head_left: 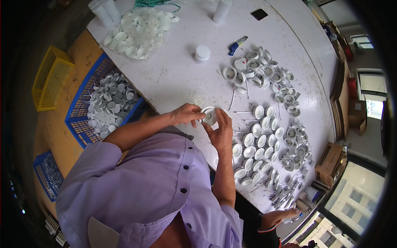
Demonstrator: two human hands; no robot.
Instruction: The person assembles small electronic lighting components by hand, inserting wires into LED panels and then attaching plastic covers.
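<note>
A small white round housing, like a shallow cup with a rim (209,117), is held between both hands over the table's near edge. Its open face is turned up. My left hand (186,114) pinches the rim from the left, thumb and forefinger together. From the right, my right hand (221,129) curls its thumb and fingers around the same housing. Right of my hands, rows of similar white housings (257,130) with thin white leads lie on the table. Farther off, a heap of them (256,68) shows darker insides.
The white table (165,82) bears a bag of white cups (142,33), a white jar (202,53), a blue utility knife (237,45) and a black flat square (259,14). A blue basket (80,111) of white parts stands left. Another person's hand (277,219) is at lower right.
</note>
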